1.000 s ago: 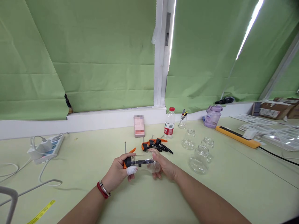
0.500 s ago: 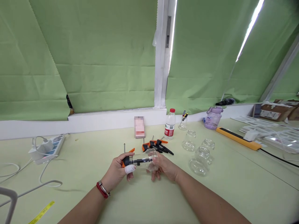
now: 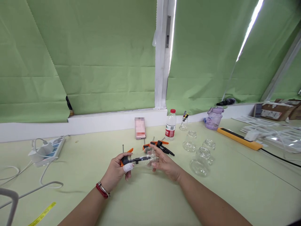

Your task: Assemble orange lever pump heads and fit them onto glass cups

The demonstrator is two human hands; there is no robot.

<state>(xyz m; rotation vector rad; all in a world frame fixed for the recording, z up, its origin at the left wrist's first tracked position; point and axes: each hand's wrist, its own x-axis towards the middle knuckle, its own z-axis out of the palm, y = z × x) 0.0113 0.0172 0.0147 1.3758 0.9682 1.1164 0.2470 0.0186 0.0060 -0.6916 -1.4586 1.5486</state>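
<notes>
My left hand (image 3: pixel 118 171), with white tape on its thumb, is closed round the black-and-orange top (image 3: pixel 124 160) of a clear glass bottle. An orange lever and a thin metal rod stick up from this top. The glass bottle (image 3: pixel 141 155) lies sideways in the air, its base tilted slightly up to the right, with a black tube (image 3: pixel 142 159) inside it. My right hand (image 3: pixel 166 164) cups the wide base, thumb and fingers on the glass. Behind it, several similar black-and-orange tops (image 3: pixel 162 147) lie on the table, partly hidden by the right hand.
Several clear glass bottles (image 3: pixel 199 163) stand open at the right. Farther back are a red-capped water bottle (image 3: pixel 170 125), a phone (image 3: pixel 140 128), a glass jar holding tools (image 3: pixel 184 122) and a purple bottle (image 3: pixel 213 118). Power strips lie left (image 3: pixel 48 152) and right (image 3: pixel 240 139).
The held bottle has shifted slightly left and its base has tipped upward. My right-hand fingers have shifted around the base and opened a little. My left hand keeps its grip on the top.
</notes>
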